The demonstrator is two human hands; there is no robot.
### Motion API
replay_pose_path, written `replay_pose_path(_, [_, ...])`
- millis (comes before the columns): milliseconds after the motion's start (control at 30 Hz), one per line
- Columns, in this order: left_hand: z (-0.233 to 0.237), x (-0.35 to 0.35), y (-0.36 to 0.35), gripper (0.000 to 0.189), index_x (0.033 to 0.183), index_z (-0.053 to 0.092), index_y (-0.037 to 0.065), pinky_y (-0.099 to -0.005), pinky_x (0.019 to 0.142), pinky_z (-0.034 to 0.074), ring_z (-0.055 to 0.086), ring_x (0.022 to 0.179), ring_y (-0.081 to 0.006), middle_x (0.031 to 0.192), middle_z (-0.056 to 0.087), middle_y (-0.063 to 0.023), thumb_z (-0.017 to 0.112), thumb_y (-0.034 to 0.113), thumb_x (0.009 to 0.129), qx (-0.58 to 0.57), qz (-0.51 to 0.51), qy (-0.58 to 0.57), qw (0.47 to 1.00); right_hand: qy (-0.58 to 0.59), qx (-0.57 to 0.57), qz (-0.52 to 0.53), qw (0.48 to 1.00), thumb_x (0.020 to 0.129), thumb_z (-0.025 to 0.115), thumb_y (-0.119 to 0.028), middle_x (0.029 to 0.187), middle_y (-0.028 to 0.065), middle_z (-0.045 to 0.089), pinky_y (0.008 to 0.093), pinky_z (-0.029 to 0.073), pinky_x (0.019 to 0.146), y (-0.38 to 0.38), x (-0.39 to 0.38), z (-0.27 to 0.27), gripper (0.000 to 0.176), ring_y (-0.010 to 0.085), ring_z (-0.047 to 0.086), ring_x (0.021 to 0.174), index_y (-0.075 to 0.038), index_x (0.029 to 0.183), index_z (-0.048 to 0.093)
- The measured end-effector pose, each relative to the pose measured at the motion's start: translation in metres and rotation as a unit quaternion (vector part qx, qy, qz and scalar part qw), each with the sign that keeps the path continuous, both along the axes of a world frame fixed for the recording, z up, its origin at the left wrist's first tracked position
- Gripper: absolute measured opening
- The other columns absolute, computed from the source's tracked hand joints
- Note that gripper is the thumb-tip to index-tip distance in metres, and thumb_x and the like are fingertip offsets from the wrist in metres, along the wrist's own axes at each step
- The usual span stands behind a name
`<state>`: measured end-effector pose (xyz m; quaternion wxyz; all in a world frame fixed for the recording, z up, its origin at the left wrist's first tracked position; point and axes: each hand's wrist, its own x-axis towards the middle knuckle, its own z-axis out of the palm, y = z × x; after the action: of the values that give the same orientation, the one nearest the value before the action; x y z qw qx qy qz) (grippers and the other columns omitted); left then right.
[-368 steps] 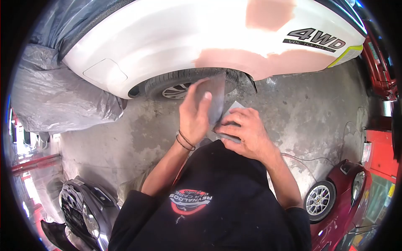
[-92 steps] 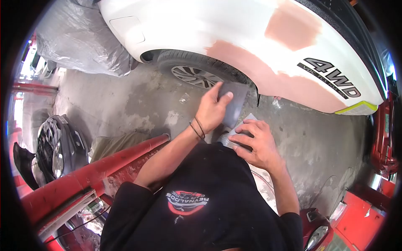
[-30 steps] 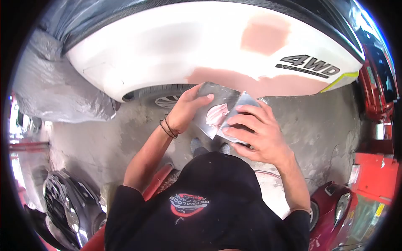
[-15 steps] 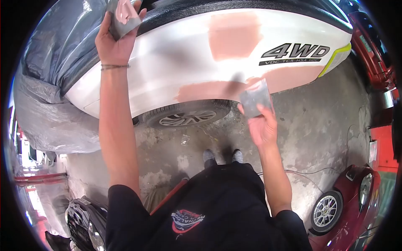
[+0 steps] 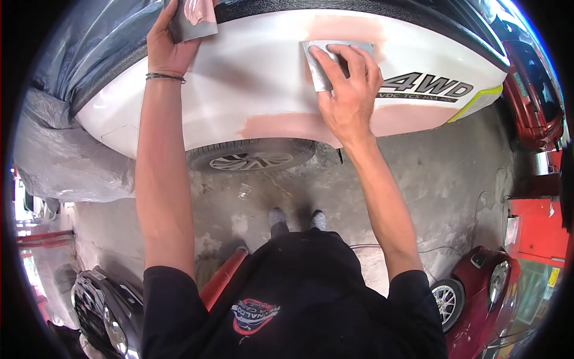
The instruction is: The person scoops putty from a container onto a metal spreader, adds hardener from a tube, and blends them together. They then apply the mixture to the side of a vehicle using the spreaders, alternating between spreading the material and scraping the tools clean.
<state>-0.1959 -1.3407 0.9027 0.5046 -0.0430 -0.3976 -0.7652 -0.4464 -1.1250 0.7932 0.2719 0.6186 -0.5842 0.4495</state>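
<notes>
In the upper left, my left hand (image 5: 170, 55) grips a flat metal plate (image 5: 207, 30) with a glossy smear of pink body filler (image 5: 200, 11) on it. My right hand (image 5: 351, 102) has its fingers pressed on a thin metal filler spreader (image 5: 317, 69). That spreader lies against the white truck panel (image 5: 239, 96), over the upper pink filler patch (image 5: 347, 25), hiding its lower part. Lower on the panel, a long pink band of filler (image 5: 287, 124) runs above the wheel arch. My right hand partly covers the start of the 4WD decal (image 5: 427, 87).
Grey plastic sheeting (image 5: 84, 161) drapes the vehicle at left. Under the panel is a wheel (image 5: 251, 157). A dark red car (image 5: 484, 305) stands at lower right, a black car part (image 5: 104, 311) at lower left. A cable (image 5: 433, 250) crosses the concrete floor (image 5: 418, 179).
My right hand has risen from below the panel, turned over, and set the spreader on the upper patch. My left hand has shifted slightly right with the plate. The view has moved a little.
</notes>
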Motion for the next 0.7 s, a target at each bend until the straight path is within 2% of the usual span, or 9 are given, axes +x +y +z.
replay_pose_path(67, [-0.001,-0.002,0.000,0.054,0.157,0.044,-0.015,-0.0527,0.124,0.050,0.063,0.139,-0.0447,0.150,0.060,-0.0358,0.052,0.020,0.116,-0.002,0.016,-0.001,1.000,-0.004,-0.014,-0.001,1.000,0.072,0.075,0.001,0.137,-0.0001,0.063,0.0531,0.038,0.113,-0.010,0.002,-0.002,0.068,0.0322,0.053,0.136,-0.028,0.134,0.077])
replay_pose_path(167, [-0.004,-0.002,0.001,0.054,0.157,0.044,-0.014,-0.0524,0.122,0.053,0.064,0.138,-0.0446,0.150,0.060,-0.0358,0.053,0.019,0.115,-0.016,0.021,-0.011,1.000,-0.018,0.054,-0.023,0.998,0.072,0.075,0.003,0.136,0.0000,0.063,0.0535,0.038,0.113,0.000,0.007,-0.035,0.068,0.0323,0.053,0.135,-0.028,0.133,0.077])
replay_pose_path(300, [0.002,-0.005,0.005,0.053,0.157,0.045,-0.014,-0.0527,0.119,0.055,0.064,0.137,-0.0447,0.149,0.061,-0.0356,0.054,0.018,0.115,-0.021,0.036,-0.008,0.999,-0.061,0.167,-0.021,0.984,0.071,0.069,0.007,0.137,0.0008,0.065,0.0519,0.038,0.115,0.032,0.017,-0.045,0.072,0.0324,0.054,0.136,-0.026,0.134,0.078])
replay_pose_path(333, [0.002,-0.004,0.003,0.052,0.156,0.046,-0.014,-0.0542,0.120,0.055,0.064,0.138,-0.0460,0.149,0.061,-0.0357,0.054,0.018,0.115,-0.010,0.029,-0.002,1.000,-0.053,0.142,-0.015,0.988,0.071,0.068,0.008,0.137,0.0003,0.065,0.0511,0.038,0.115,0.032,0.013,-0.041,0.072,0.0314,0.054,0.136,-0.026,0.133,0.078])
replay_pose_path(433, [0.004,-0.008,0.010,0.048,0.153,0.051,-0.011,-0.0517,0.117,0.056,0.067,0.133,-0.0404,0.145,0.066,-0.0299,0.055,0.018,0.115,-0.013,0.067,-0.027,0.997,-0.024,0.060,-0.010,0.998,0.071,0.074,0.006,0.136,-0.0006,0.064,0.0525,0.040,0.110,0.017,0.004,0.003,0.069,0.0301,0.053,0.134,-0.027,0.132,0.077])
replay_pose_path(467, [0.006,-0.008,0.010,0.052,0.155,0.044,-0.014,-0.0533,0.125,0.045,0.056,0.143,-0.0434,0.152,0.056,-0.0340,0.054,0.017,0.115,-0.003,0.068,-0.035,0.997,-0.006,0.026,-0.019,0.999,0.075,0.072,0.004,0.135,-0.0020,0.065,0.0522,0.041,0.109,0.007,0.000,0.008,0.065,0.0296,0.054,0.132,-0.027,0.132,0.077])
replay_pose_path(533, [0.010,-0.005,0.011,0.061,0.161,0.029,-0.020,-0.0564,0.139,0.024,0.032,0.162,-0.0494,0.167,0.035,-0.0421,0.052,0.013,0.115,0.015,0.072,-0.051,0.996,-0.013,0.030,-0.015,0.999,0.077,0.070,0.004,0.134,-0.0025,0.065,0.0521,0.041,0.109,-0.003,-0.001,0.004,0.063,0.0296,0.055,0.132,-0.027,0.132,0.077])
replay_pose_path(700, [0.011,-0.005,0.011,0.059,0.161,0.032,-0.017,-0.0563,0.139,0.025,0.036,0.160,-0.0479,0.167,0.039,-0.0387,0.052,0.014,0.115,0.037,0.062,-0.030,0.997,-0.052,0.115,-0.016,0.992,0.078,0.069,0.004,0.134,-0.0016,0.065,0.0531,0.040,0.109,0.024,0.014,-0.037,0.062,0.0302,0.055,0.131,-0.025,0.132,0.078])
